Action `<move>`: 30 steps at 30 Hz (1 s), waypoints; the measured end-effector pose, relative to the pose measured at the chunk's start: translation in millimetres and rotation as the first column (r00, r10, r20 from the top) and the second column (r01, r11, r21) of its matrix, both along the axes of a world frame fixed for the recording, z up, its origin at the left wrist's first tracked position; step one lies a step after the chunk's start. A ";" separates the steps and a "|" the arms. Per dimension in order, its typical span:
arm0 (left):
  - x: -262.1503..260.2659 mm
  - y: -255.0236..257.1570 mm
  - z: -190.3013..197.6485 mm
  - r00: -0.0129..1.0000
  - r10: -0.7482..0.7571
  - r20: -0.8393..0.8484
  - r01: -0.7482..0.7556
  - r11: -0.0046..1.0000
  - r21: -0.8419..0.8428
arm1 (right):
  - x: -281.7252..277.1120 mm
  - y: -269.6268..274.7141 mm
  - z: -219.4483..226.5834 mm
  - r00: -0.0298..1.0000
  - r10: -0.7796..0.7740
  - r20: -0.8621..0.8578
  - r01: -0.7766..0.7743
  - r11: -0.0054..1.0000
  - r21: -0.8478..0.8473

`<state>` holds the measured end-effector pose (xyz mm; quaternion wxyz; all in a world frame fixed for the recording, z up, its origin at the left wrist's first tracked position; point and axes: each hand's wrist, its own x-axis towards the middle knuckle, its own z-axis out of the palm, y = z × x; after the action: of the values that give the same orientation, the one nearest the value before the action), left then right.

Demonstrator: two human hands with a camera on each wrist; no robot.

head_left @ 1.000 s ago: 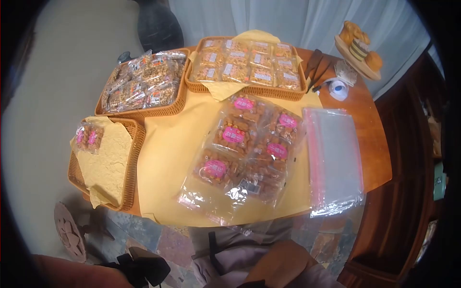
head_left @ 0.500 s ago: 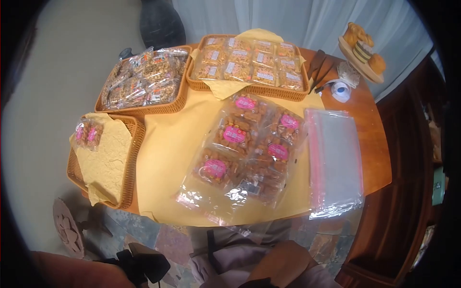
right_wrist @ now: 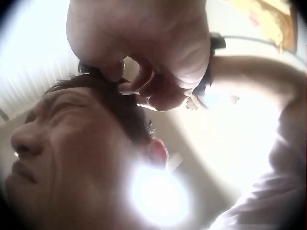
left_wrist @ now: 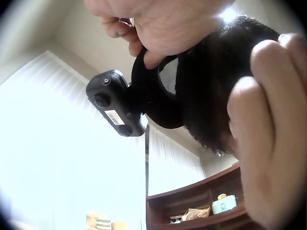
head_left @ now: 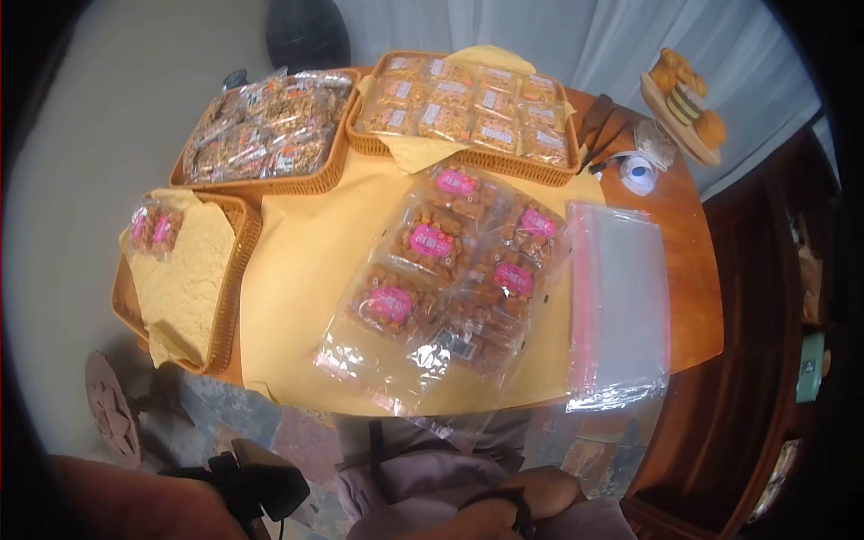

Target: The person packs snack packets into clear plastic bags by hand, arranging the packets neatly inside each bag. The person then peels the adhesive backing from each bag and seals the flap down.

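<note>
In the left wrist view, my left hand (left_wrist: 165,26) grips the edge of a black ring-shaped mount (left_wrist: 160,105) beside dark hair; a small black camera (left_wrist: 115,103) is fixed to it. Bent fingers of a hand (left_wrist: 264,124) fill the right side. My right hand (right_wrist: 139,38), with bent fingers, touches the hair of a person's head (right_wrist: 127,108); whether it holds anything is hidden. Neither hand is over the table in the head view. Large clear bags with pink-labelled brown snack packs (head_left: 432,241) lie on yellow paper (head_left: 288,270), left of flat clear bags (head_left: 625,306).
Two filled wicker baskets stand at the back, one with dark snacks (head_left: 270,135), one with lighter packs (head_left: 450,108). A paper-lined basket (head_left: 229,315) is at left, with small packs inside. Tongs (head_left: 598,121), a white roll (head_left: 637,174) and a bread board (head_left: 670,117) are at right.
The head view has shifted slightly, so the table and baskets appear a little further left. At the bottom, a forearm has moved and its black wristband now shows.
</note>
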<state>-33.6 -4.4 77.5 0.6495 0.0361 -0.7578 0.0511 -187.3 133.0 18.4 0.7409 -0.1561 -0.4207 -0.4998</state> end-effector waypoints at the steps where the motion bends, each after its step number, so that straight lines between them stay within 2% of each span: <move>1: 1.0 5.1 -2.0 1.000 0.008 0.004 -0.008 1.000 0.015 | -12.2 -6.9 -17.0 0.985 -0.074 -0.155 0.071 0.997 -0.028; 3: 3.0 17.6 -6.0 1.000 0.017 0.025 -0.019 0.998 0.068 | -37.1 -10.2 -32.8 0.872 -0.215 -0.440 0.195 0.977 -0.091; 5: 8.9 32.5 -5.9 0.999 0.015 0.049 -0.021 0.992 0.124 | -70.3 -2.6 -17.7 0.664 -0.041 -0.746 0.140 0.988 0.070; 6: 7.1 37.5 -9.7 0.999 0.030 0.019 -0.032 0.992 0.124 | -70.2 -1.0 -17.7 0.645 -0.034 -0.764 0.129 0.990 0.065; 8: 0.2 46.6 -18.8 0.996 0.068 -0.063 -0.060 0.991 0.120 | -63.6 -4.8 -25.0 0.701 -0.125 -0.702 0.295 0.947 0.126; 9: -6.5 51.1 -25.4 0.991 0.077 -0.112 -0.063 0.990 0.124 | -63.8 -6.4 -30.1 0.669 -0.120 -0.734 0.293 0.950 0.112; 12: -18.8 54.5 -35.4 0.986 0.017 -0.167 0.010 0.987 0.160 | -60.0 0.4 -44.1 0.661 -0.132 -0.738 0.407 0.890 0.205; 15: -24.3 47.6 -33.2 0.979 -0.097 -0.180 0.129 0.976 0.176 | -66.0 -10.0 -44.7 0.696 -0.159 -0.700 0.443 0.863 0.244; 16: -21.4 46.0 -31.8 0.979 -0.108 -0.174 0.138 0.975 0.174 | -66.4 -13.2 -47.0 0.683 -0.187 -0.706 0.464 0.857 0.222; 19: -22.2 64.0 -37.5 0.974 -0.011 -0.226 0.054 0.981 0.184 | -73.6 -20.5 -43.2 0.656 -0.167 -0.736 0.446 0.872 0.200; 22: -19.6 45.9 -31.8 0.974 -0.075 -0.213 0.111 0.981 0.162 | -71.7 -33.4 -43.0 0.655 -0.186 -0.732 0.443 0.880 0.173; 24: -14.8 59.7 -34.1 0.976 -0.013 -0.219 0.056 0.979 0.195 | -74.0 -32.0 -41.5 0.658 -0.238 -0.714 0.507 0.842 0.186; 25: -7.6 72.8 -34.4 0.981 0.011 -0.195 0.038 0.969 0.244 | -72.9 -23.0 -39.1 0.679 -0.196 -0.707 0.491 0.838 0.240; 27: 3.5 79.3 -27.1 0.989 0.036 -0.146 0.004 0.963 0.269 | -80.8 -27.7 -29.7 0.687 -0.173 -0.706 0.554 0.753 0.355; 29: 9.0 82.2 -10.8 0.992 0.059 -0.113 -0.029 0.968 0.250 | -88.5 -33.3 -31.8 0.728 -0.150 -0.668 0.514 0.764 0.389; 30: -0.7 81.8 -16.3 0.987 0.158 -0.012 -0.149 0.950 0.275 | -90.4 -35.2 -34.4 0.750 -0.130 -0.649 0.495 0.760 0.420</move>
<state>-34.4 77.4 61.3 0.6452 0.1851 -0.7413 -0.0041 -277.8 97.9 -16.0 0.7442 -0.1451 0.0305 -0.6512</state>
